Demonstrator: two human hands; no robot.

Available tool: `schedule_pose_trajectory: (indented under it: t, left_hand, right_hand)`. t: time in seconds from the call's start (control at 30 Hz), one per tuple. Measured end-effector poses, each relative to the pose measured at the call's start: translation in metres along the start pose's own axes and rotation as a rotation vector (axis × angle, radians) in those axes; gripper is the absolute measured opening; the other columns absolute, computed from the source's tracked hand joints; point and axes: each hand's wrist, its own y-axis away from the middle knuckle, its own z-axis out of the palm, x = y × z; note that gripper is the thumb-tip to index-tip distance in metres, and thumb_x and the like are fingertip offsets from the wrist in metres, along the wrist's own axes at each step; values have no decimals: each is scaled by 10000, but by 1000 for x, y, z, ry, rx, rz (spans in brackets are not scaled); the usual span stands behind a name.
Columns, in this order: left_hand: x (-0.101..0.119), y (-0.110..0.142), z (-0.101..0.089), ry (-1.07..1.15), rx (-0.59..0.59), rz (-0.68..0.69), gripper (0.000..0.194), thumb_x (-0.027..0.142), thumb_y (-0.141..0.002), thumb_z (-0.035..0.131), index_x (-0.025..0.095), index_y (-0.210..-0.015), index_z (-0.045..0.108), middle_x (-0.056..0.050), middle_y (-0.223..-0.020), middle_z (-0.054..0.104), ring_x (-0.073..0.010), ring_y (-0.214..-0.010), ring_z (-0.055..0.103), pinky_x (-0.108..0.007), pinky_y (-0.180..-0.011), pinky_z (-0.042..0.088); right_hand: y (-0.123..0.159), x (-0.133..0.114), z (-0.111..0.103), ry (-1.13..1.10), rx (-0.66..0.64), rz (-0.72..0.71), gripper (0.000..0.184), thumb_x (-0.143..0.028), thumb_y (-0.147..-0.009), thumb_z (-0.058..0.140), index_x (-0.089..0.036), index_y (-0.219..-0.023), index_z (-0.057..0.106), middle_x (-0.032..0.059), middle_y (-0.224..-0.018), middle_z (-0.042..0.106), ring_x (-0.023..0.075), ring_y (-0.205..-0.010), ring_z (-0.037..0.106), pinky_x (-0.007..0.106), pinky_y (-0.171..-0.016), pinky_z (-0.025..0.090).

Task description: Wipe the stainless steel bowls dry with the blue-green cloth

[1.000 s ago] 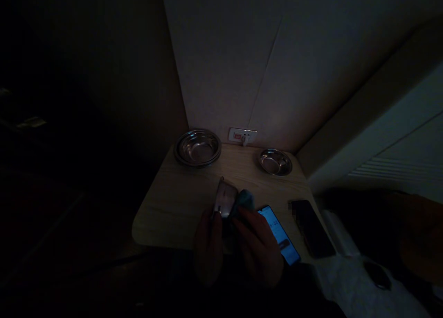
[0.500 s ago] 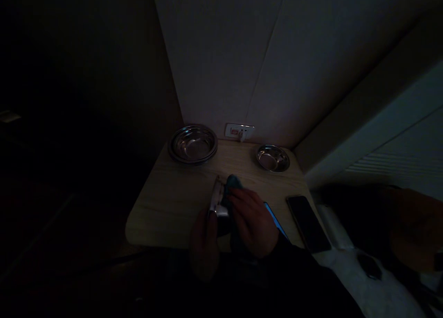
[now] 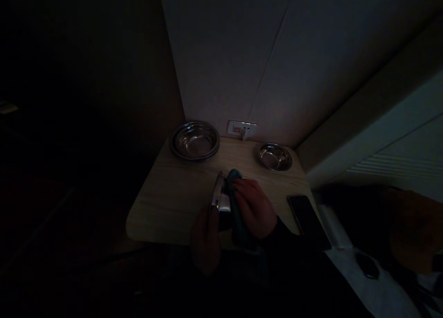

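Bowl (image 3: 224,202), likely mid-wipe, pinched ahead of left grip (image 3: 206,242) | right grip (image 3: 256,210) clutches cloth (image 3: 238,222) | next stroke needs steadiness

The left hand (image 3: 206,242) is held low, its thumb (image 3: 214,220) pointed forward and its fingers closed in a grip. The right hand (image 3: 255,209) is held slightly farther forward, back upward, fingers (image 3: 244,187) bent and angled leftward. The right forearm, covered by a dark sleeve (image 3: 297,260), is slanted in from the lower right; the left forearm's angle can hardly be judged in such shadow.
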Motion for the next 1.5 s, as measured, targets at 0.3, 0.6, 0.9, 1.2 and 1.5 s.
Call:
schedule_pose_trajectory:
  t: [0.3,0.6,0.9,1.2,1.5]
  left_hand:
    - [0,2,-2,28,-99,17,370,475,-794,450,174,-893,641,-81,-916,701,-210,-835,639,-294,-739,495]
    - [-1,-2,-5,-41,21,-5,405,510,-762,457,174,-893,641,-103,-959,697,-249,-903,630,-348,-815,479]
    - [-4,7,-5,-74,-25,7,459,534,-719,448,153,-885,644,-129,-940,703,-261,-870,643,-367,-790,499]
    - [-4,5,-7,-80,-86,62,444,508,-768,428,155,-907,660,-110,-942,708,-239,-858,653,-339,-776,510]
    - [-10,8,-7,-129,-34,56,449,540,-718,473,161,-865,663,-132,-954,706,-273,-891,651,-367,-789,512]
  right_hand:
    - [27,-16,-1,56,-9,-42,306,-139,-879,450,-201,-1132,611,73,-1158,627,237,-1057,531,429,-864,502]
    - [14,-7,2,30,-3,-48,303,-143,-883,453,-166,-1143,607,97,-1154,628,229,-1087,521,411,-893,491]
    - [9,-3,-5,-2,-56,21,272,-162,-886,453,-179,-1084,638,81,-1120,649,218,-1027,545,400,-875,498]
    - [34,-20,-8,100,-56,-134,316,-148,-869,477,-182,-1159,596,80,-1187,618,246,-1119,500,427,-875,501]
    - [4,0,-9,58,-61,-43,283,-157,-889,429,-141,-1086,631,97,-1094,662,216,-995,571,387,-873,506]
